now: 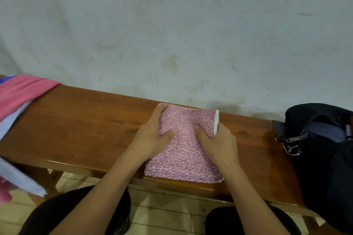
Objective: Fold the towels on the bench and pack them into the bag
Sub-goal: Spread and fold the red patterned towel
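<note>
Pink-and-white speckled terry, folded into a thick rectangle, the towel (183, 147) lies flat across the glossy brown wooden bench (80, 120) between both hands. The left hand (152, 135) holds its left edge, thumb on top and fingers along the side, while the right hand (217, 139) grips the right edge, thumb pressed into the nubbly cloth. Soft pink and pale blue towels (17, 97) drape off the bench's left end, and a dark fabric bag (324, 154) with a metal zip pull slumps at its right end.
</note>
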A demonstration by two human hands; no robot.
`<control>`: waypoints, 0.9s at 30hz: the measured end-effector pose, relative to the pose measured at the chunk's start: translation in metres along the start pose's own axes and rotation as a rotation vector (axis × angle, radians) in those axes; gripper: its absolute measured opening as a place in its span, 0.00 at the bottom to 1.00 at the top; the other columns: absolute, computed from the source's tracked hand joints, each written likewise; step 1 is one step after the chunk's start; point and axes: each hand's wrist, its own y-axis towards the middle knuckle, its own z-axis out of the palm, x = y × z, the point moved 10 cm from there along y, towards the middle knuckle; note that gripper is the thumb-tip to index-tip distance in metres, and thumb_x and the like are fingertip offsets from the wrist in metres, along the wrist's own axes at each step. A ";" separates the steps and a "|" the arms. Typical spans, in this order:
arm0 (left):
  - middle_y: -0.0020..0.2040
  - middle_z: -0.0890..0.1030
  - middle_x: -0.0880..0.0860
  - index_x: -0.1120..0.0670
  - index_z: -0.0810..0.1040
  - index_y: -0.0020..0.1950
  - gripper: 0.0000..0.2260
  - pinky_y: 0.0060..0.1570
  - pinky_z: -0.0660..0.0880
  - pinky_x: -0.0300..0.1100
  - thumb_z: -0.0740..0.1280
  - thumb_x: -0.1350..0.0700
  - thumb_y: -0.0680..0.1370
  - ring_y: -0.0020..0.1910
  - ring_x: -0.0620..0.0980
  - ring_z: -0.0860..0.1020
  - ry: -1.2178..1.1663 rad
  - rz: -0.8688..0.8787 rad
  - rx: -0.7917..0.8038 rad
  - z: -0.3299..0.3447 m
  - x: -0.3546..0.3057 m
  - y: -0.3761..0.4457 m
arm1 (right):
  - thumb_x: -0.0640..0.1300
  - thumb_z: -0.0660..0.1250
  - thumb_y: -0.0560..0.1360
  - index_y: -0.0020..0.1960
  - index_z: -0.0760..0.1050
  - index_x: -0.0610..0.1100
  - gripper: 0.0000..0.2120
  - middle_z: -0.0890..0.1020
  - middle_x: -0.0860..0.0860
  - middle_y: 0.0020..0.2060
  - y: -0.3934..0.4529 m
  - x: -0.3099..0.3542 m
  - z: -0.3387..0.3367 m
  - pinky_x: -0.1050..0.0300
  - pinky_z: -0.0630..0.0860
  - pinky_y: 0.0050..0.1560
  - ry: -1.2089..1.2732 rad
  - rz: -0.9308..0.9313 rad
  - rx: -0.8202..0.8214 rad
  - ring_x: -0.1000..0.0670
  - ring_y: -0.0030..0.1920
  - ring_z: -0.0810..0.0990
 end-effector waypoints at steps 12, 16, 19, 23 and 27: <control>0.61 0.73 0.46 0.44 0.71 0.68 0.17 0.57 0.65 0.23 0.65 0.57 0.81 0.61 0.36 0.71 -0.041 0.509 -0.242 -0.022 -0.059 -0.024 | 0.55 0.72 0.74 0.61 0.75 0.51 0.18 0.86 0.51 0.50 0.001 -0.009 0.008 0.52 0.83 0.46 0.751 0.221 0.211 0.50 0.47 0.86; 0.59 0.76 0.46 0.43 0.79 0.56 0.11 0.57 0.65 0.23 0.65 0.60 0.81 0.59 0.34 0.73 -0.187 0.343 -0.169 -0.018 -0.039 -0.014 | 0.49 0.74 0.74 0.65 0.62 0.55 0.27 0.80 0.51 0.51 0.003 -0.007 -0.008 0.58 0.82 0.38 0.668 0.141 0.132 0.50 0.46 0.84; 0.61 0.75 0.39 0.43 0.80 0.59 0.13 0.65 0.67 0.35 0.64 0.59 0.81 0.61 0.33 0.71 -0.306 0.152 -0.142 -0.013 -0.013 -0.007 | 0.46 0.73 0.76 0.66 0.61 0.65 0.28 0.77 0.52 0.59 0.003 0.002 -0.005 0.47 0.83 0.51 0.579 -0.007 0.221 0.48 0.56 0.82; 0.63 0.71 0.34 0.41 0.76 0.66 0.16 0.68 0.67 0.43 0.63 0.56 0.81 0.68 0.42 0.68 -0.381 -0.001 -0.063 -0.003 0.009 -0.007 | 0.43 0.66 0.80 0.64 0.71 0.60 0.16 0.75 0.54 0.63 -0.003 0.011 0.001 0.56 0.80 0.50 0.365 -0.166 0.287 0.52 0.53 0.79; 0.69 0.69 0.40 0.37 0.74 0.67 0.17 0.61 0.72 0.40 0.63 0.54 0.81 0.67 0.43 0.69 -0.459 -0.052 0.003 0.004 0.008 -0.006 | 0.43 0.62 0.82 0.64 0.74 0.57 0.13 0.75 0.62 0.62 0.001 0.005 -0.003 0.45 0.77 0.62 0.316 -0.161 0.277 0.49 0.62 0.77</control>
